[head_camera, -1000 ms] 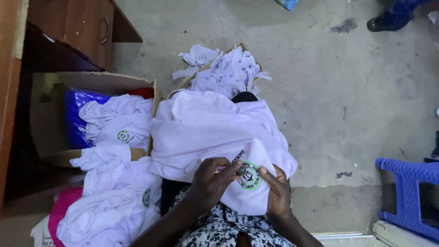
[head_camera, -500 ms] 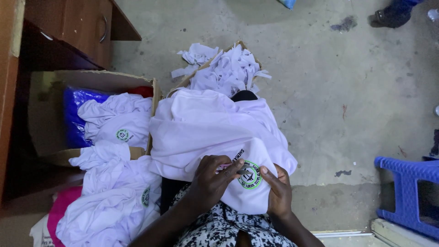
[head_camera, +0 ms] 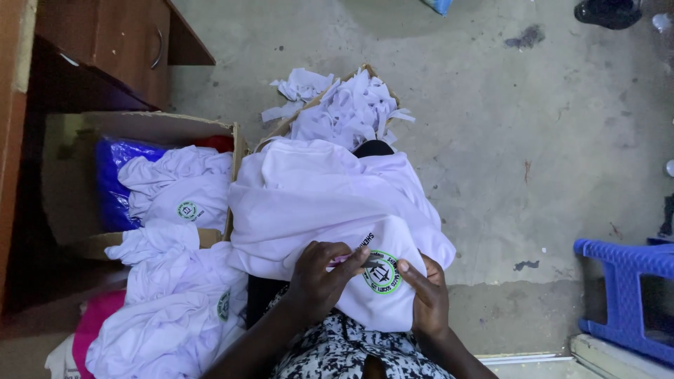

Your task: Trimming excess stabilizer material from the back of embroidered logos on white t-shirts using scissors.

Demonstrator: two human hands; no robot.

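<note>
Two hands in view, both the person's own. Left hand (head_camera: 319,281) lies on one white shirt (head_camera: 330,203) draped over the lap, fingers (head_camera: 335,254) curled and pinched on a small slim tool (head_camera: 361,261), pinkish at the held end; its kind cannot be told. The tool's dark tip lies at the 10 o'clock edge of one round green-ringed badge (head_camera: 381,272) on the shirt. Right hand (head_camera: 430,298) grips the shirt fabric just at 3 o'clock of the badge, fingers closed on the cloth with the thumb pressed on top.

Shirt position: centre of view, on the person's knees, above a black-and-white patterned garment (head_camera: 344,351).

Count of surroundings:
- One cardboard box (head_camera: 161,130) at 9 o'clock of the shirt, holding one blue plastic bag (head_camera: 112,182) and white shirts; one badge visible there.
- One heap of white shirts (head_camera: 168,316) on the floor at 7 o'clock; one badge edge visible. Exact shirt number in box and heap cannot be told.
- One second box of white fabric scraps (head_camera: 347,105) at 12 o'clock, touching the lap shirt's far edge.
- One blue plastic stool (head_camera: 621,288) at 3 o'clock, well apart.
- One wooden cabinet (head_camera: 105,42) at 10 o'clock, one curved handle showing.
- Concrete floor (head_camera: 505,140), stained in several spots.
</note>
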